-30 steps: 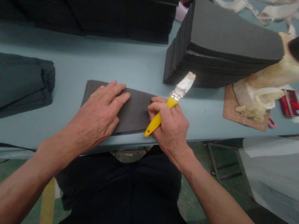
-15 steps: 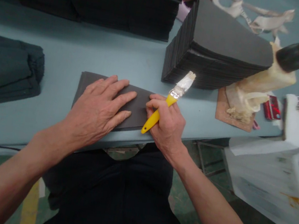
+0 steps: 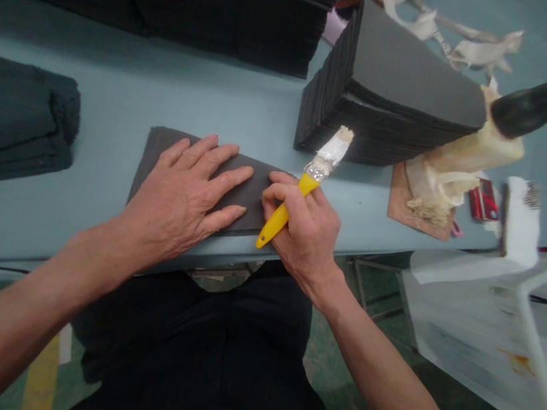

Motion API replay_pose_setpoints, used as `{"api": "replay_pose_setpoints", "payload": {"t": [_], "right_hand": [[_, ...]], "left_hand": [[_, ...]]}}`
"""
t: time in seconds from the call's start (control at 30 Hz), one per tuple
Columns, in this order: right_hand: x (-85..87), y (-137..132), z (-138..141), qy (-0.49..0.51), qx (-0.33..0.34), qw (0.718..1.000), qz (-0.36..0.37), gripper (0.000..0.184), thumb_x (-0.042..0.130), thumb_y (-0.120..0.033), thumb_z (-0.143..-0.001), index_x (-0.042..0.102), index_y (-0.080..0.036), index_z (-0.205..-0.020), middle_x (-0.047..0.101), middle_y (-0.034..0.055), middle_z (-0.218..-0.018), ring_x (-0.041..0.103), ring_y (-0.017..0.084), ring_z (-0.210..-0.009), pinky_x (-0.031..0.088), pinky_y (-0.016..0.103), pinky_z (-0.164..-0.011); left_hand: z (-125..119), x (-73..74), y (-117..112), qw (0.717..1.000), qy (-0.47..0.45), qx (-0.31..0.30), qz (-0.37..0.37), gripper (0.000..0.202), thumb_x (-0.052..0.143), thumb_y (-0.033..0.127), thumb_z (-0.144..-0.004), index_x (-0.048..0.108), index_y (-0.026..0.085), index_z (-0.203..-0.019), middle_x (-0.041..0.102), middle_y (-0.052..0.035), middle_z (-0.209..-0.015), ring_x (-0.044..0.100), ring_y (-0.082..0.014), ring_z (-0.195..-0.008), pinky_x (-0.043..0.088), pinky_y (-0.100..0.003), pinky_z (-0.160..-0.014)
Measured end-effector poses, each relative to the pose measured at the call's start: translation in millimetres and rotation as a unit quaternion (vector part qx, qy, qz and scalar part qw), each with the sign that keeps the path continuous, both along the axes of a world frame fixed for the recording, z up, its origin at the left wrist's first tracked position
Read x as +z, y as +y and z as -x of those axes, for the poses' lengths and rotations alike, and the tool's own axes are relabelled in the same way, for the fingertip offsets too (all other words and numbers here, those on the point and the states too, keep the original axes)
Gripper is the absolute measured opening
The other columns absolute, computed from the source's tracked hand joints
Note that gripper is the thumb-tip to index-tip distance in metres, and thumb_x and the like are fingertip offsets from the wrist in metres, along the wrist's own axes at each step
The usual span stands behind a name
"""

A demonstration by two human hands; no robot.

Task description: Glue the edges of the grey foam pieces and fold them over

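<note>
My left hand [image 3: 187, 190] lies flat with spread fingers on a dark grey folded panel [image 3: 252, 194] near the table's front edge. In my right hand [image 3: 308, 226] is a paintbrush [image 3: 277, 224] with a yellow handle; its white-coated bristles point up and away from me. The fingertips of that hand are curled at the panel's right end and touch it, though whether they also pinch the panel is hidden. Beyond the brush stands a tall stack of dark grey panels [image 3: 416, 76].
A long pile of black cloth [image 3: 193, 6] fills the back left, and a folded dark bundle [image 3: 15, 117] lies at the left. Right of the stack are a glue-crusted container [image 3: 482, 148] with a dark tube, a red packet [image 3: 484, 200] and a white-backed brush [image 3: 521, 221].
The view has shifted slightly, so objects on the right appear further left. Both hands keep nearly the same place on the panel, and the brush stays in the right hand.
</note>
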State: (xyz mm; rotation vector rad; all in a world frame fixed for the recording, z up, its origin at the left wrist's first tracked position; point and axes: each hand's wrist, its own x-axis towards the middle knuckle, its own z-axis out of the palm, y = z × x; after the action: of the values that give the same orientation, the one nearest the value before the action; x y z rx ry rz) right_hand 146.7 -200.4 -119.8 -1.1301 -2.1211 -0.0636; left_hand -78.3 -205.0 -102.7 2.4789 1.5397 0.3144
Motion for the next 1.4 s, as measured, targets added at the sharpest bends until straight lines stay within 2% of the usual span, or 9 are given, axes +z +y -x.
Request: {"api": "replay_pose_setpoints", "payload": {"t": [0.17, 0.3, 0.53, 0.67, 0.83, 1.0, 1.2, 1.4], "right_hand": [[4.5, -5.5, 10.0, 0.007, 0.04, 0.999, -0.012, 0.015, 0.059, -0.013, -0.107, 0.07, -0.022, -0.1, 0.085, 0.009, -0.121, 0.079, 0.024, -0.106, 0.062, 0.037, -0.094], [1.0, -5.6, 13.6, -0.001, 0.068, 0.997, 0.029, 0.021, 0.053, -0.008, -0.107, 0.069, -0.021, -0.109, 0.081, 0.0104, -0.132, 0.077, 0.024, -0.117, 0.061, 0.038, -0.102], [-12.6, -2.8, 8.9, 0.016, 0.069, 0.991, 0.11, 0.019, 0.046, -0.015, -0.109, 0.063, -0.022, -0.109, 0.07, 0.017, -0.152, 0.066, 0.027, -0.143, 0.056, 0.049, -0.118], [-19.0, -4.5, 6.4, 0.037, 0.064, 0.991, 0.108, 0.015, 0.047, -0.014, -0.105, 0.059, -0.02, -0.111, 0.064, 0.0232, -0.158, 0.06, 0.032, -0.151, 0.053, 0.056, -0.121], [-20.1, -8.4, 6.0, 0.049, 0.055, 0.989, 0.126, 0.013, 0.049, -0.017, -0.108, 0.059, -0.019, -0.116, 0.062, 0.023, -0.16, 0.054, 0.034, -0.158, 0.047, 0.06, -0.127], [-19.2, -10.6, 3.6, 0.043, 0.05, 0.987, 0.145, 0.014, 0.051, -0.017, -0.108, 0.058, -0.019, -0.119, 0.058, 0.0228, -0.164, 0.049, 0.033, -0.161, 0.047, 0.063, -0.127], [-19.2, -9.6, -1.0, 0.033, 0.064, 0.985, 0.158, 0.016, 0.051, -0.017, -0.107, 0.06, -0.022, -0.12, 0.057, 0.0198, -0.167, 0.047, 0.03, -0.163, 0.045, 0.06, -0.131], [-17.5, -8.0, -1.3, 0.04, 0.079, 0.986, 0.144, 0.014, 0.051, -0.019, -0.11, 0.059, -0.019, -0.121, 0.056, 0.023, -0.167, 0.049, 0.034, -0.162, 0.049, 0.058, -0.128]], "left_hand": [[-3.1, 1.6, -2.0, 1.0, 0.01, 0.003, -0.009, 0.056, 0.047, 0.049, -0.11, 0.055, 0.024, -0.159, 0.044, -0.0165, -0.176, 0.034, -0.0427, -0.167, 0.03, -0.069, -0.134], [-5.0, 2.8, -2.9, 1.0, 0.002, 0.009, -0.008, 0.053, 0.047, 0.047, -0.11, 0.059, 0.024, -0.156, 0.047, -0.0164, -0.174, 0.037, -0.0425, -0.165, 0.03, -0.068, -0.134], [-2.4, 0.0, -2.2, 1.0, -0.01, 0.014, 0.001, 0.055, 0.049, 0.053, -0.108, 0.056, 0.028, -0.158, 0.046, -0.0132, -0.174, 0.035, -0.0419, -0.166, 0.028, -0.068, -0.135], [-3.8, 5.3, -3.6, 1.0, 0.018, 0.018, 0.005, 0.054, 0.042, 0.052, -0.111, 0.055, 0.026, -0.157, 0.047, -0.0138, -0.174, 0.036, -0.0421, -0.166, 0.031, -0.068, -0.134], [-4.4, 11.8, -6.3, 0.999, 0.038, 0.025, 0.017, 0.052, 0.041, 0.05, -0.112, 0.049, 0.028, -0.159, 0.046, -0.01, -0.175, 0.035, -0.0416, -0.166, 0.029, -0.068, -0.136], [-2.7, 8.7, -6.4, 0.998, 0.055, 0.029, -0.018, 0.054, 0.043, 0.052, -0.111, 0.051, 0.027, -0.158, 0.05, -0.0126, -0.172, 0.04, -0.0435, -0.163, 0.032, -0.07, -0.133], [-4.2, 8.2, -6.6, 0.997, 0.06, 0.035, -0.029, 0.066, 0.04, 0.059, -0.109, 0.052, 0.019, -0.16, 0.048, -0.0219, -0.172, 0.04, -0.0526, -0.16, 0.031, -0.081, -0.126], [-0.7, 4.6, -7.2, 0.996, 0.071, 0.031, -0.048, 0.068, 0.041, 0.061, -0.107, 0.054, 0.021, -0.16, 0.048, -0.0228, -0.172, 0.04, -0.0556, -0.159, 0.031, -0.084, -0.123]]}}
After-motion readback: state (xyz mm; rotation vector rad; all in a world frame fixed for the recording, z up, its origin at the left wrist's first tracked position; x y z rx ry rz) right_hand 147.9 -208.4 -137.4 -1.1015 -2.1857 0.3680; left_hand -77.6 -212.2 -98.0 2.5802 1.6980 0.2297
